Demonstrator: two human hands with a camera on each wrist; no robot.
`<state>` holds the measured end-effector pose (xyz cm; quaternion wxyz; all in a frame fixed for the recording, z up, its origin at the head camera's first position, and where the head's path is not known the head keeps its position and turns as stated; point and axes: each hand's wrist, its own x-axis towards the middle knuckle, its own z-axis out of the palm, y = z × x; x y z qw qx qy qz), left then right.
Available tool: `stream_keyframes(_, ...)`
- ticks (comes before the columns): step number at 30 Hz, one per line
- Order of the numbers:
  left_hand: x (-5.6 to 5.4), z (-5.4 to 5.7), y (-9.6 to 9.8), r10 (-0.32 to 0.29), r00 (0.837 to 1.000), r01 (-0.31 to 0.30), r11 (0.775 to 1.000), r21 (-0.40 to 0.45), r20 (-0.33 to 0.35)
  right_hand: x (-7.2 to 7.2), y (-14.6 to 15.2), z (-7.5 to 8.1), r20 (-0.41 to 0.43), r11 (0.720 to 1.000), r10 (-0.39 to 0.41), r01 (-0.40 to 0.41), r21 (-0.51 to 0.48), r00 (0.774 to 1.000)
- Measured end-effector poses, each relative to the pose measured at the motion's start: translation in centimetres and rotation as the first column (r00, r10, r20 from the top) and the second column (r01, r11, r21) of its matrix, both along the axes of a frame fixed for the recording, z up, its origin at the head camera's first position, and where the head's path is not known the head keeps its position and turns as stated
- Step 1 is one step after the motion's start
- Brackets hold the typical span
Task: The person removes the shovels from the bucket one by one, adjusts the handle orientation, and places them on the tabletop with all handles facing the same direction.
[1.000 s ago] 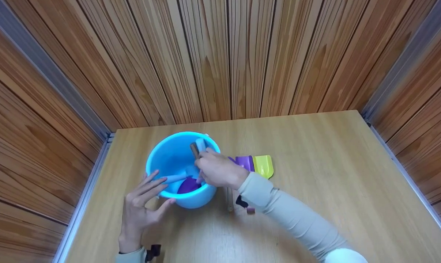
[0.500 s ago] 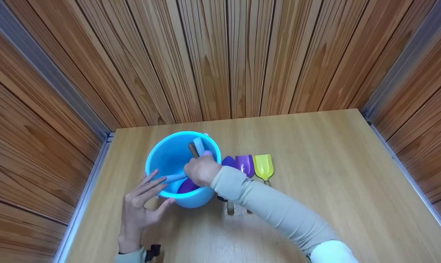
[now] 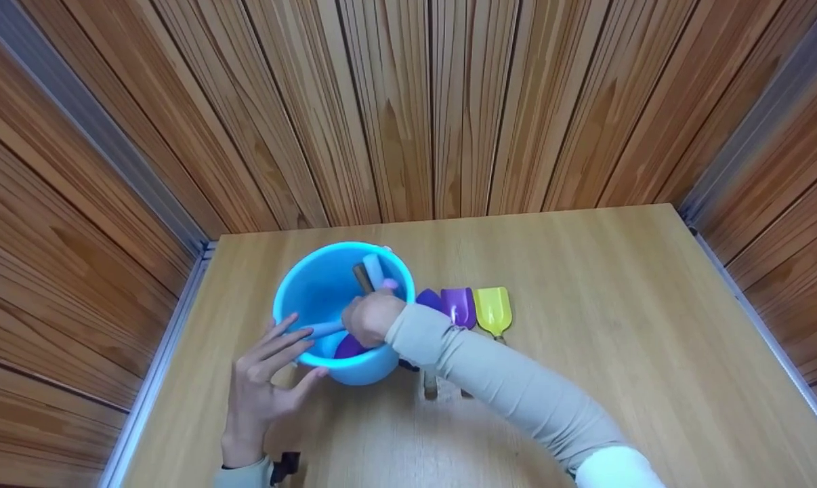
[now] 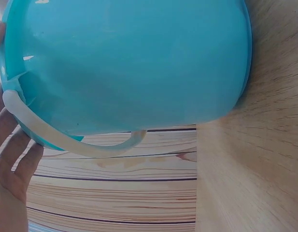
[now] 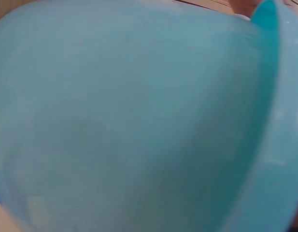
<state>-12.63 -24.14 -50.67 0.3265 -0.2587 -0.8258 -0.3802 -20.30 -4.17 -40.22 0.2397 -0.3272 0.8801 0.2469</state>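
Observation:
A light blue bucket [image 3: 358, 373] stands upright on the table. At its left rim is my left hand [image 3: 259, 386], fingers spread and mostly straight, thumb at the front rim; the left wrist view shows those fingers [image 4: 16, 150] along the rim beside the white bucket handle [image 4: 91, 149]. My right hand [image 3: 374, 317] is down inside the bucket, bent at the wrist. Its fingertips are hidden, so I cannot tell whether it holds anything. Around it show a light blue handle [image 3: 373, 270], a brown handle [image 3: 362, 276], a pink tip [image 3: 389, 285], a light blue rod [image 3: 326, 329] and a purple piece [image 3: 349, 347].
Right of the bucket lie a dark purple toy shovel [image 3: 429, 299], a purple shovel [image 3: 458, 307] and a yellow shovel [image 3: 493, 308], partly covered by my right sleeve [image 3: 503, 379]. Wood-panelled walls [image 3: 408, 115] enclose the table [image 3: 584, 305] at the back and sides.
My right hand has moved left and deeper into the bucket, then stayed there. The pink tip now shows beyond it, and more of the shovels is uncovered. My left hand has stayed at the rim.

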Motion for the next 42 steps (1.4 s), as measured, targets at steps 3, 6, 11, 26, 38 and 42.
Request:
stream_keyframes(3,0.0,0.1,0.1,-0.004,1.0,0.004,1.0,0.001,0.0,0.1,0.5,0.7,0.01,0.999,0.022,-0.022,-0.026,1.0)
stream_keyframes(6,-0.1,0.2,0.1,-0.007,1.0,0.007,1.0,0.0,0.003,0.3,0.9,1.5,0.025,0.997,-0.009,0.011,-0.081,1.0)
stream_keyframes(11,-0.2,0.3,0.2,-0.004,1.0,0.004,1.0,-0.014,-0.007,0.4,1.7,3.1,0.081,0.969,-0.109,0.124,-0.214,0.991)
stream_keyframes(26,-0.3,0.2,0.2,-0.004,1.0,0.004,1.0,-0.027,0.013,-0.2,6.1,6.8,0.046,0.902,-0.099,0.109,-0.417,0.994)
stream_keyframes(38,0.1,0.2,-0.2,0.021,0.999,-0.02,1.0,-0.024,0.024,-1.6,11.5,6.9,0.221,0.704,-0.199,0.296,-0.646,0.955)
stream_keyframes(42,0.0,0.1,0.0,0.01,1.0,-0.01,1.0,-0.027,-0.002,-1.7,13.5,6.5,0.291,0.656,-0.243,0.378,-0.654,0.925)
